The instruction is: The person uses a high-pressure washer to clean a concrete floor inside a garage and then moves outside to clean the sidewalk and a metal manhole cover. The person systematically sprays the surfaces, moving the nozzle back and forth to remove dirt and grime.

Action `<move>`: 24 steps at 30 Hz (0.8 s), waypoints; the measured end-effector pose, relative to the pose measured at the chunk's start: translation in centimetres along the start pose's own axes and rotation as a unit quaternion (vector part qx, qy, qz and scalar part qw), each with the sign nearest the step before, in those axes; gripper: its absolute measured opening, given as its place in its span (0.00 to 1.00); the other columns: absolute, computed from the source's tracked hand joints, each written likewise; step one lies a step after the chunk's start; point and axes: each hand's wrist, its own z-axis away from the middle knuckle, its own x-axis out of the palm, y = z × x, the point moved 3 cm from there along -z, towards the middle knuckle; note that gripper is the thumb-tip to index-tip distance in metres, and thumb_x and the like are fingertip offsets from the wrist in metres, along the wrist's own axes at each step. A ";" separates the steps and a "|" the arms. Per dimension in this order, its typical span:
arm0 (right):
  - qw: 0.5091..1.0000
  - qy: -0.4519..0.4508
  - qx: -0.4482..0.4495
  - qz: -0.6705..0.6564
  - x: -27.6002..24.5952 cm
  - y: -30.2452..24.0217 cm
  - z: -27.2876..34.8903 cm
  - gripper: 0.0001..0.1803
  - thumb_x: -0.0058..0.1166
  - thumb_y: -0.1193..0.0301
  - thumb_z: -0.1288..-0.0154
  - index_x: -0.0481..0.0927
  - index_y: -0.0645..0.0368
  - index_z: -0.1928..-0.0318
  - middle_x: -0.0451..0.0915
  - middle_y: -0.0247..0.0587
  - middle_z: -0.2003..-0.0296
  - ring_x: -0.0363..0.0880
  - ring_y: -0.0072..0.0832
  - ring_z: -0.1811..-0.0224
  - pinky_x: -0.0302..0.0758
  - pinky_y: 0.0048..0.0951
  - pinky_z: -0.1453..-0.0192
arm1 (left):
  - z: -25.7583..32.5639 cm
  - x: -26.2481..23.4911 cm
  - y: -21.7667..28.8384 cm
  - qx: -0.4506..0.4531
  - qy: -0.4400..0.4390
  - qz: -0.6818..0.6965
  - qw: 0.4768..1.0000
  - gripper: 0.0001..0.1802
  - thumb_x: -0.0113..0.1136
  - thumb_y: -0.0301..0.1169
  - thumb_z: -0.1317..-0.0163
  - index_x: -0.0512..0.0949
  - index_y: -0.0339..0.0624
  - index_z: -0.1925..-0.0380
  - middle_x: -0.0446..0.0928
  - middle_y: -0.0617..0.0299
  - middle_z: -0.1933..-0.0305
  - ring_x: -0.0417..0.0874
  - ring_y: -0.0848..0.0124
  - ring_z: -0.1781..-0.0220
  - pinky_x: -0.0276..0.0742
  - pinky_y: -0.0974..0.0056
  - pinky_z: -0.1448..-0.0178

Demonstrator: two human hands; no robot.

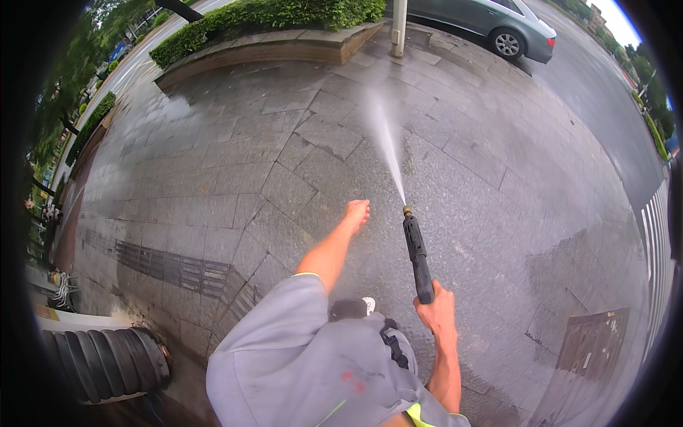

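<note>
In my right hand is the rear end of a black pressure washer gun, with its brass-coloured nozzle pointing forward. A white spray of water leaves the nozzle and fans out into mist over the wet grey stone paving. My left hand is held out in front, left of the nozzle and apart from the gun. Its fingers are curled in, and nothing shows in them. The fingers of my right hand are partly hidden around the grip.
A planter with a green hedge and low brick wall stands ahead, beside a pale post. A grey car is on the road beyond. Thick black ribbed rolls lie lower left, a slotted strip above them. A brown cover lies right.
</note>
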 end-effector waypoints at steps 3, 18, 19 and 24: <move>1.000 0.013 -0.007 -0.017 -0.2 -1.2 0.8 0.15 0.64 0.73 0.50 0.80 0.68 0.62 0.83 0.66 0.71 0.83 0.63 0.64 0.79 0.52 0.57 | -2.3 3.0 5.5 0.044 -0.035 -0.048 0.997 0.25 0.57 0.48 0.26 0.77 0.44 0.38 0.82 0.61 0.47 0.82 0.67 0.50 0.79 0.57 0.50; 0.996 0.073 0.058 -0.019 -5.1 -1.5 7.2 0.14 0.65 0.76 0.53 0.77 0.68 0.65 0.80 0.62 0.75 0.82 0.61 0.69 0.78 0.48 0.62 | -2.7 17.8 12.9 0.112 -0.134 -0.027 0.984 0.36 0.57 0.53 0.28 0.68 0.47 0.26 0.70 0.55 0.25 0.72 0.55 0.28 0.71 0.46 0.29; 0.995 0.084 0.062 -0.012 -4.7 -0.9 7.0 0.14 0.65 0.77 0.53 0.77 0.67 0.65 0.81 0.62 0.74 0.83 0.60 0.68 0.78 0.48 0.62 | -1.9 18.4 12.3 0.104 -0.171 -0.050 0.978 0.36 0.58 0.54 0.28 0.69 0.48 0.26 0.68 0.55 0.23 0.70 0.54 0.25 0.70 0.45 0.29; 0.990 0.120 0.078 0.014 -2.7 2.1 4.8 0.14 0.63 0.74 0.49 0.80 0.68 0.61 0.84 0.65 0.69 0.84 0.62 0.63 0.80 0.53 0.56 | -0.1 15.3 3.1 0.059 -0.205 -0.119 0.970 0.33 0.60 0.54 0.30 0.75 0.50 0.31 0.76 0.58 0.31 0.79 0.61 0.38 0.75 0.49 0.37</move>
